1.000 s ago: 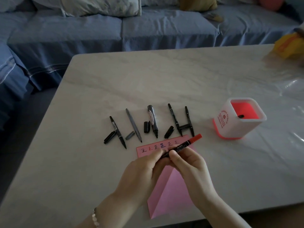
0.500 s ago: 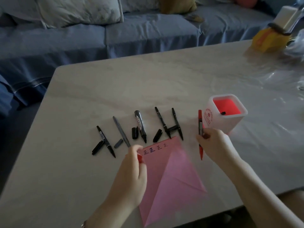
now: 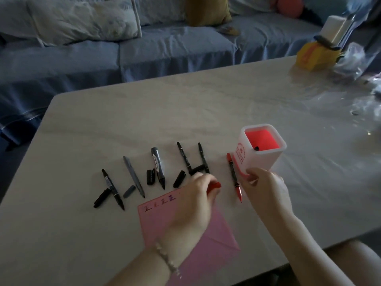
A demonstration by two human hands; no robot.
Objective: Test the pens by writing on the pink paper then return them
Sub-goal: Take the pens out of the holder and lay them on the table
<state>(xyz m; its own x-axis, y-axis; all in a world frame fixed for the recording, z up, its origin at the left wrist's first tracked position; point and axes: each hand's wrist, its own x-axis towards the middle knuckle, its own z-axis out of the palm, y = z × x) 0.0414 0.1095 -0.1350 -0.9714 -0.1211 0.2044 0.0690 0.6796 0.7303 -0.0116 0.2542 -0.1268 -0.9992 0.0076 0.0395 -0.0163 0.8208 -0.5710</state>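
On the pale surface (image 3: 206,112), to the left of the fingers, five uncapped pens lie in a row with their caps beside them; the thick marker (image 3: 158,168) carries a white label that I cannot read. The left hand (image 3: 193,205) rests over the pink paper (image 3: 218,240), and its fingers (image 3: 208,183) are pressed together, pinching a red cap (image 3: 214,186). Left of these fingers, small coloured marks are written along the paper's top edge. Between the two hands lies the red pen (image 3: 234,178), its long axis nearly straight away from the person, the writing tip toward the person. The right hand (image 3: 266,190) has its fingers (image 3: 252,176) curled on the base of the white pen holder (image 3: 261,155), which shows red printing, not readable.
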